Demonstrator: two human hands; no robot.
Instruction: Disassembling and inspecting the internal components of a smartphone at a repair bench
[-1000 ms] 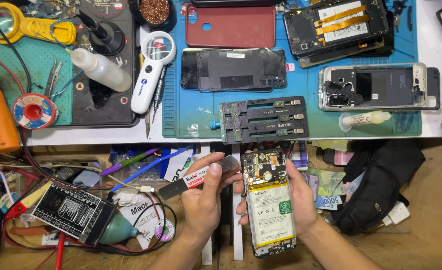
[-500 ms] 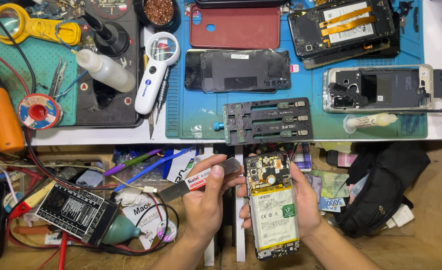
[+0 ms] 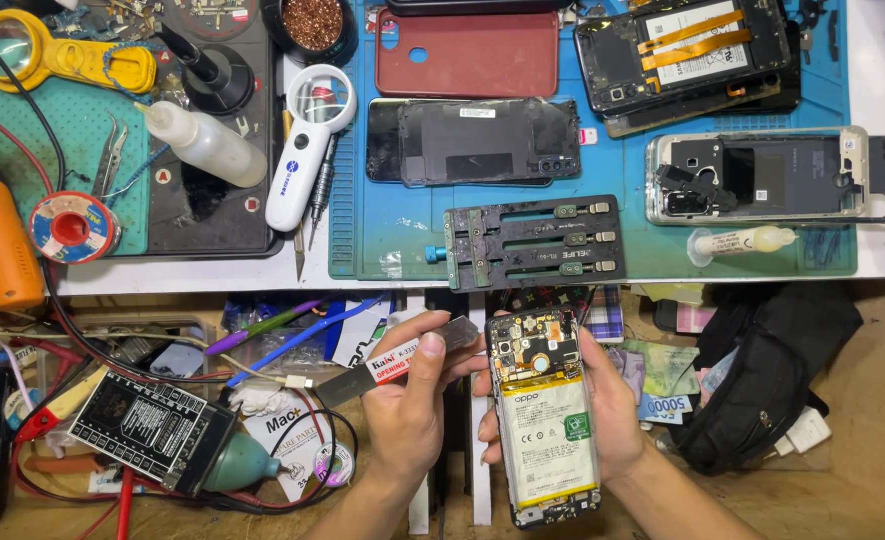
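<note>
Both hands work low in the centre of the frame, below the edge of the surface (image 3: 613,285). The right hand (image 3: 603,410) is wrapped around an opened smartphone (image 3: 543,420), gripping it from behind, fingers on its right edge and thumb on its left; the back cover is off, showing the circuit board at the top and a pale battery with a small green sticker below. The phone's long axis runs nearly up and down the frame, tilted slightly, camera end away from the person. The left hand (image 3: 408,405) is closed on a thin metal opening tool (image 3: 398,362), pinched between thumb and fingers. The tool lies flat, its long axis running left to right, and its right end touches or sits just beside the phone's upper left corner; which of the two cannot be told. So the tool lies directly left of the phone.

A red-and-white label band wraps the tool near the thumb. In the upper half of the frame a blue work mat (image 3: 383,235) carries a dark red phone case (image 3: 478,52), a black back cover (image 3: 483,140), a black board-holding fixture (image 3: 533,240) and a small yellowish syringe (image 3: 743,242). A white magnifier (image 3: 308,145) lies at the mat's left edge.
</note>
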